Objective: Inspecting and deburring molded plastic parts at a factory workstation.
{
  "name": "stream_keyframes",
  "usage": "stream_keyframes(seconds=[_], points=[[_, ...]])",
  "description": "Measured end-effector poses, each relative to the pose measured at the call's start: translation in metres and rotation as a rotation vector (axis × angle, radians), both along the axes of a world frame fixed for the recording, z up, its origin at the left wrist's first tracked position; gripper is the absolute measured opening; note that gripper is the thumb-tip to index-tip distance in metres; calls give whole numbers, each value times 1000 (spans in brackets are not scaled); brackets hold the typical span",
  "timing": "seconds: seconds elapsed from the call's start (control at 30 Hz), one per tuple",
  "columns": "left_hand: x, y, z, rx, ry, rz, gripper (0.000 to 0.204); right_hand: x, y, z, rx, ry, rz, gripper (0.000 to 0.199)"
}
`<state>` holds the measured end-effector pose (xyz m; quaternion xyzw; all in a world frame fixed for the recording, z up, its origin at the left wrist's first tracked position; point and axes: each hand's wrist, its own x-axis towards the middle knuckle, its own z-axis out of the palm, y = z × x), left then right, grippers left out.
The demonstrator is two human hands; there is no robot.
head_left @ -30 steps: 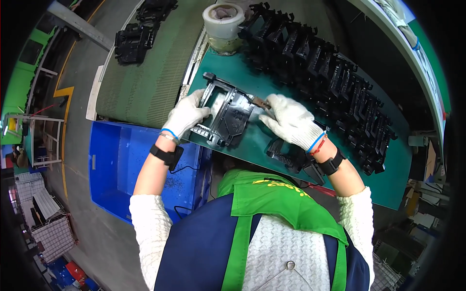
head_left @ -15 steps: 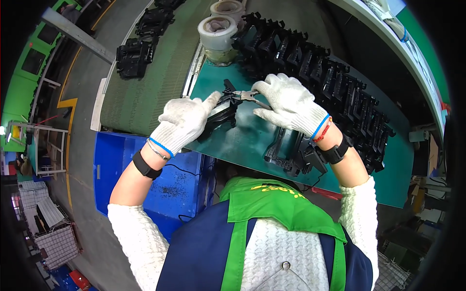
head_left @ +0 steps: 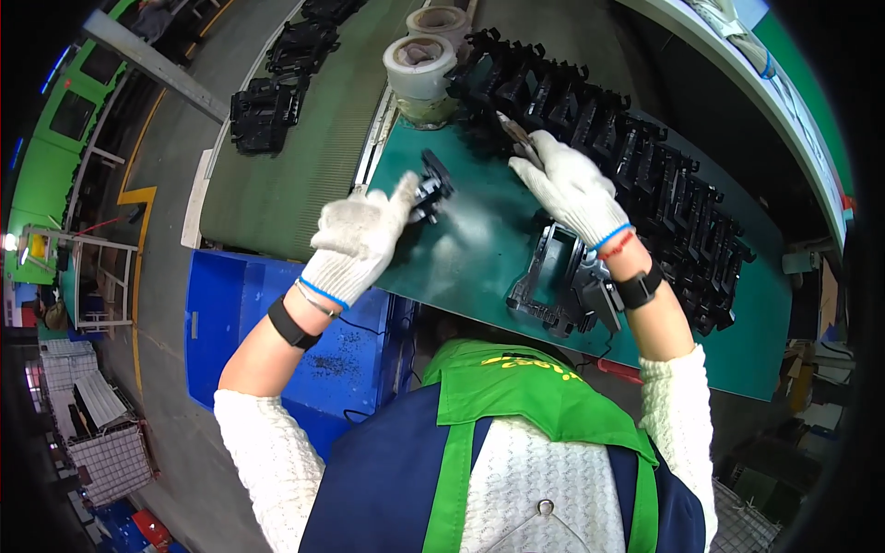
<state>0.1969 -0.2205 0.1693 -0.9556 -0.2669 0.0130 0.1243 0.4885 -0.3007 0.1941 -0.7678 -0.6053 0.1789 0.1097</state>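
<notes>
My left hand [head_left: 358,238], in a white knit glove, is closed around a black plastic part [head_left: 431,182]. One end of the part sticks up past my fingers; the rest is hidden behind the glove. My gloved right hand [head_left: 573,189] grips a pair of pliers [head_left: 513,129], whose metal jaws point up and left, apart from the part. Below the right wrist, a black plastic frame [head_left: 530,293] lies on the green tabletop [head_left: 461,267]. Just beyond the right hand stands a long row of similar black plastic parts [head_left: 636,166].
A green conveyor belt [head_left: 313,184] runs along the left, carrying several black parts [head_left: 263,115]. Two rolls of clear film [head_left: 419,78] stand at the table's far left corner. A blue bin [head_left: 277,286] sits below the belt's near end.
The pliers have come away from the black part, as my right hand moved up and right with them. My left hand has shifted slightly and turned the part.
</notes>
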Motion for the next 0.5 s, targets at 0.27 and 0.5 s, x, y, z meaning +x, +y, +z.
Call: stream_keyframes(seconds=[0.27,0.5], points=[[20,-44,-57,-9,-114,5,64,-64,-75,-64,-356,1291,-304,40],[48,-78,-122,-305,-150,10,75,-96,-95,-114,-358,1873,-598,36]])
